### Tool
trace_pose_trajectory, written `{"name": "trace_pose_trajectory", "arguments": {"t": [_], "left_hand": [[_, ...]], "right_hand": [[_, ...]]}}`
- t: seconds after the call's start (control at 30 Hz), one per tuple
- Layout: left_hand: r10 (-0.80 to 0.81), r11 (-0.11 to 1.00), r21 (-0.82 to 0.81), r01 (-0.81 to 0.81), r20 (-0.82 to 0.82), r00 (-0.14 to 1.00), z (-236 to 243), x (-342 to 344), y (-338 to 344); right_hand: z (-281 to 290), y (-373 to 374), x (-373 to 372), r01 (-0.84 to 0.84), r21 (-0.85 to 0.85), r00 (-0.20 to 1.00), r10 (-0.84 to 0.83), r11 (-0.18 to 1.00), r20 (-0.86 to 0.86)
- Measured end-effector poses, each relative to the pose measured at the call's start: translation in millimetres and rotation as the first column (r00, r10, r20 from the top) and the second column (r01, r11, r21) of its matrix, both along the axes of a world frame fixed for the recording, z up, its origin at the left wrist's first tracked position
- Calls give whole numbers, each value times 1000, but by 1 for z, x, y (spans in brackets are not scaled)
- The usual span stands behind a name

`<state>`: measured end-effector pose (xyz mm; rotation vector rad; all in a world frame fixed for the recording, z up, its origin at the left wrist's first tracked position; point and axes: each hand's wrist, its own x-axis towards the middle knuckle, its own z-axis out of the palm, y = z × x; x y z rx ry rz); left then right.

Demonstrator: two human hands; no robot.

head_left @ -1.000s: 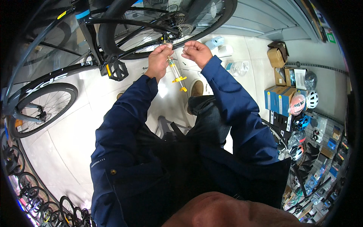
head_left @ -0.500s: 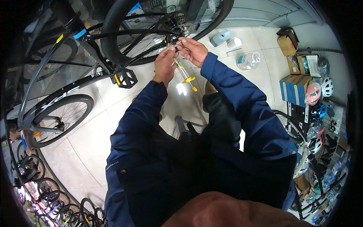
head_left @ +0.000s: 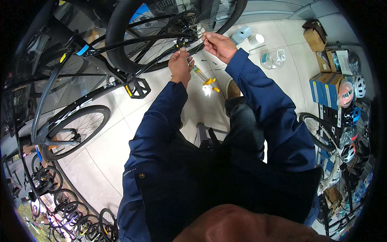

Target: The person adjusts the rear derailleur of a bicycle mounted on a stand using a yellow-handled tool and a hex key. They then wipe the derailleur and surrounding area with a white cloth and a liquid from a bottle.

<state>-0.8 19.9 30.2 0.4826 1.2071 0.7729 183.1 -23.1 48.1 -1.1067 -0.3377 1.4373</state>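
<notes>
My left hand (head_left: 180, 66) is closed around the upper end of a clear syringe (head_left: 200, 73) with yellow fittings and a yellow plunger end. The syringe slants down to the right from my fingers. My left fingertips are just below the brake caliper (head_left: 182, 42) at the rear wheel of a black bicycle. To the right of the caliper, near the brake disc (head_left: 200, 29), my right hand (head_left: 219, 46) is pinched shut. What sits between its fingertips is too small to make out. The syringe's tip is hidden by my left hand.
A pedal (head_left: 137, 88) juts out left of my hands. On the floor to the right are a blue-grey bottle (head_left: 241, 34), a white roll (head_left: 256, 39) and a clear plastic jug (head_left: 273, 59). Boxes (head_left: 325, 89) and helmets (head_left: 360, 86) line the right side.
My right hand has drawn away from the caliper, to the right and slightly up. My left hand stays at the caliper with the syringe. The whole view has shifted a little.
</notes>
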Motion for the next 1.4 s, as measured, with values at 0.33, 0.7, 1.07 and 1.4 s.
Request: {"name": "trace_pose_trajectory", "arguments": {"t": [0.33, 0.7, 1.07, 1.4], "left_hand": [[70, 996, 53, -75, 84, 994, -13, 9, 6], [79, 987, 131, -94, 115, 990, -26, 8, 6], [-1, 985, 172, -15, 89, 996, -28, 3, 12], [26, 992, 120, -41, 125, 992, -24, 4, 11]], "right_hand": [[11, -11, 4, -10, 10, 997, 9, 1000, 70], [15, -12, 4, -29, 0, 997, 29, 1000, 65], [14, -14, 1, -85, -64, 993, 90, 994, 78], [10, -14, -1, -101, -71, 989, 108, 992, 100]]}}
